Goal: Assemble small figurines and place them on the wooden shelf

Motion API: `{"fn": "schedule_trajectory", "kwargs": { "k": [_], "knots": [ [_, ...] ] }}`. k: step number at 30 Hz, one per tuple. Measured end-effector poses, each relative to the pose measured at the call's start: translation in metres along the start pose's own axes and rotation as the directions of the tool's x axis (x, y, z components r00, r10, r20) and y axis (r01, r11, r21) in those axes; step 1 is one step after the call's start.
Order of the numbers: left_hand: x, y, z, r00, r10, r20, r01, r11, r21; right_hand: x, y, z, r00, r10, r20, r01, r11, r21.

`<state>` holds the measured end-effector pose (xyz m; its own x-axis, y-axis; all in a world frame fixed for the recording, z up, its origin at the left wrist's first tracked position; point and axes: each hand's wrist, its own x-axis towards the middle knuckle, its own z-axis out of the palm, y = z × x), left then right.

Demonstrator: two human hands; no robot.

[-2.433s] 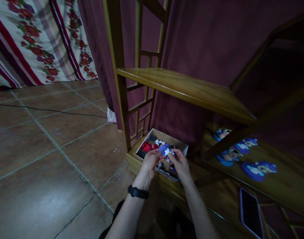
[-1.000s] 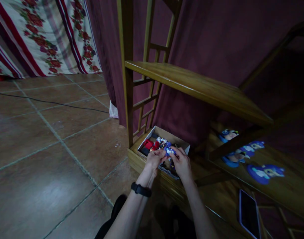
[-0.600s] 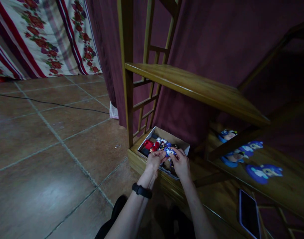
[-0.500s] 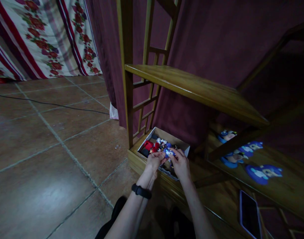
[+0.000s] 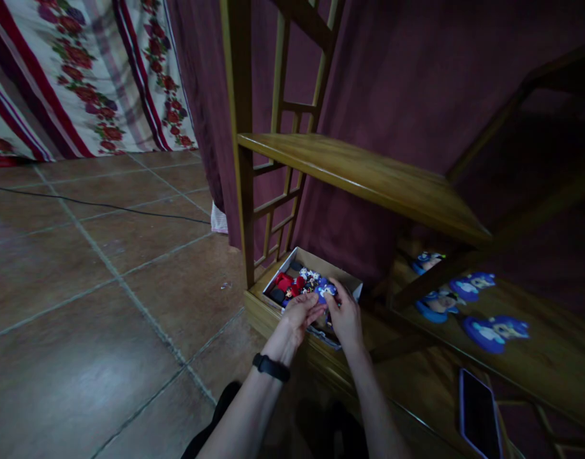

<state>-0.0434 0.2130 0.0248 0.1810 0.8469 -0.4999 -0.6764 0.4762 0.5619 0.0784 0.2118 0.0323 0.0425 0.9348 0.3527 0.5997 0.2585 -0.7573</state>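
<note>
Between my two hands, above a cardboard box, is a small blue-and-white figurine point(image 5: 325, 290). My right hand point(image 5: 346, 312) pinches its right side with thumb and fingers. My left hand point(image 5: 299, 313), with a black band on the wrist, has its fingers closed at the figurine's lower left edge. The box point(image 5: 340, 262) stands on the low wooden shelf and contains several small figures, among them a red one point(image 5: 284, 282) and white and black ones. My hands cover the front part of the box.
Blue figurines, one of them point(image 5: 496, 333) nearest, lie on the shelf at right. A phone point(image 5: 480, 413) lies at lower right. A wooden shelf board point(image 5: 363, 169) juts out above the box, beside a lattice post point(image 5: 244, 210). A black cable point(image 5: 105, 205) crosses the tiled floor.
The figurine has turned slightly between my hands, and more of its blue surface shows. My right hand has shifted a little left. The view has moved slightly.
</note>
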Motion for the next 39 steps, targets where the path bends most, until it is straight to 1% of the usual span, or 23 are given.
{"fn": "schedule_trajectory", "kwargs": {
  "k": [3,5,8,10,12,14,19,24,27,30,35,39],
  "knots": [
    [-0.002,0.002,0.002,0.999,-0.006,0.04,0.006,1.0,0.013,0.004,0.007,0.004,0.994,0.107,-0.028,-0.101,0.982,0.161],
    [-0.003,0.004,0.001,0.999,0.009,0.049,-0.01,1.0,0.009,0.006,0.012,0.007,0.991,0.134,-0.029,-0.12,0.951,0.286],
    [-0.005,0.006,-0.001,0.996,0.021,0.082,-0.022,1.0,0.006,0.008,0.016,0.01,0.983,0.182,-0.01,-0.159,0.881,0.446],
    [-0.005,0.007,-0.002,0.994,0.039,0.1,-0.04,0.999,0.013,0.008,0.018,0.011,0.97,0.241,0.018,-0.217,0.833,0.509],
    [-0.005,0.008,-0.002,0.994,0.056,0.092,-0.058,0.998,0.015,0.008,0.018,0.013,0.958,0.285,0.035,-0.259,0.803,0.537],
    [-0.005,0.009,-0.001,0.996,0.058,0.061,-0.058,0.998,0.0,0.008,0.016,0.014,0.96,0.279,0.034,-0.253,0.801,0.542],
    [-0.003,0.012,0.0,1.0,0.025,0.0,-0.025,0.998,-0.052,0.009,0.01,0.019,0.988,0.157,-0.011,-0.127,0.833,0.539],
    [-0.001,0.011,-0.003,0.999,0.016,-0.031,-0.018,0.998,-0.065,0.007,0.009,0.022,0.991,0.123,0.049,-0.131,0.872,0.472],
    [0.001,0.01,-0.005,0.998,-0.026,-0.053,0.02,0.994,-0.103,0.006,0.011,0.021,0.991,0.121,0.063,-0.137,0.881,0.453],
    [0.002,0.01,-0.005,0.997,-0.059,-0.041,0.054,0.991,-0.119,0.006,0.012,0.019,0.992,0.116,0.058,-0.129,0.905,0.404],
    [0.003,0.009,-0.005,1.0,-0.016,-0.01,0.015,0.997,-0.08,0.006,0.011,0.019,0.996,0.082,0.023,-0.085,0.942,0.323],
    [0.001,0.009,-0.003,0.997,0.046,-0.056,-0.048,0.998,-0.03,0.006,0.013,0.019,0.995,0.086,0.042,-0.096,0.919,0.382]
  ]
}}
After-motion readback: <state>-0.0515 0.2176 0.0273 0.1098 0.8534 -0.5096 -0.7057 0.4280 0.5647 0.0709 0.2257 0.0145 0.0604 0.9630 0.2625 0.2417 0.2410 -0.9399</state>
